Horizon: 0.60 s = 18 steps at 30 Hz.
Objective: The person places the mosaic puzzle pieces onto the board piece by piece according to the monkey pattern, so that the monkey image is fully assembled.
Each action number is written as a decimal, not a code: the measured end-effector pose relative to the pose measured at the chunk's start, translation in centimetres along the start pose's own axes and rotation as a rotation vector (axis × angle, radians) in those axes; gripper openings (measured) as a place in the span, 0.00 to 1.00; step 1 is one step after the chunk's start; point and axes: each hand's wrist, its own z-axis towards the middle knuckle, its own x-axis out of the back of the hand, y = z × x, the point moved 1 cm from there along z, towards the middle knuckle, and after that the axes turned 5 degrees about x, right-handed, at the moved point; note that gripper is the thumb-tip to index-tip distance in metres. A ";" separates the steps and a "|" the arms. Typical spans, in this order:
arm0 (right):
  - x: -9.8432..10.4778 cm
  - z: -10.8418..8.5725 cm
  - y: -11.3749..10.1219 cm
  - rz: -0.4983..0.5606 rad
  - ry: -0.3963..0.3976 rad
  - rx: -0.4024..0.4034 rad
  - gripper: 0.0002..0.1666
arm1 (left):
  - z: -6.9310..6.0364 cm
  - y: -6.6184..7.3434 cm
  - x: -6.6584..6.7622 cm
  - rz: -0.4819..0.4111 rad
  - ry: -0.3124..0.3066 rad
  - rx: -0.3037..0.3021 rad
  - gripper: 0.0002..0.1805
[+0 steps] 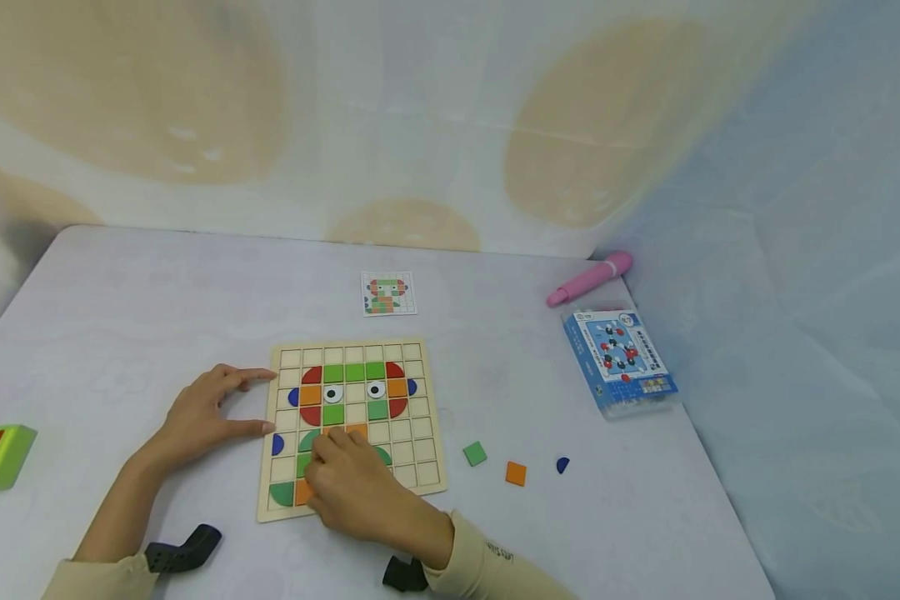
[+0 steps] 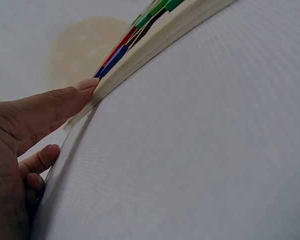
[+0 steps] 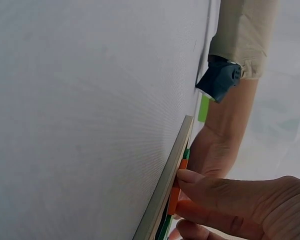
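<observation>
A wooden grid board (image 1: 425,451) lies on the table, with red, green, orange and blue flat tiles and two eye tiles in its cells. My left hand (image 1: 204,412) steadies the board's left edge, thumb and index finger spread along it; the thumb (image 2: 82,90) touches the rim. Over the lower cells, my right hand (image 1: 356,492) pinches an orange square tile (image 3: 173,201) between thumb and finger, low against the board. That hand hides several lower cells in the head view. A small pattern card (image 1: 388,293) lies behind the board.
Right of the board lie a green square tile (image 1: 475,453), an orange square tile (image 1: 516,473) and a blue half-round tile (image 1: 562,465). Farther right are a blue box (image 1: 621,358) and a pink pen-like object (image 1: 589,280). A lime-green striped block (image 1: 3,457) sits far left.
</observation>
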 end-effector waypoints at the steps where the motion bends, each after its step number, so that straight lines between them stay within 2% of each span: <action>1: 0.0 0.0 0.0 0.006 -0.002 -0.002 0.05 | 0.0 0.0 0.0 0.000 0.001 -0.001 0.39; 18: -0.1 -0.2 0.1 0.031 0.008 -0.036 0.07 | 0.0 0.1 0.0 0.006 0.002 -0.006 0.39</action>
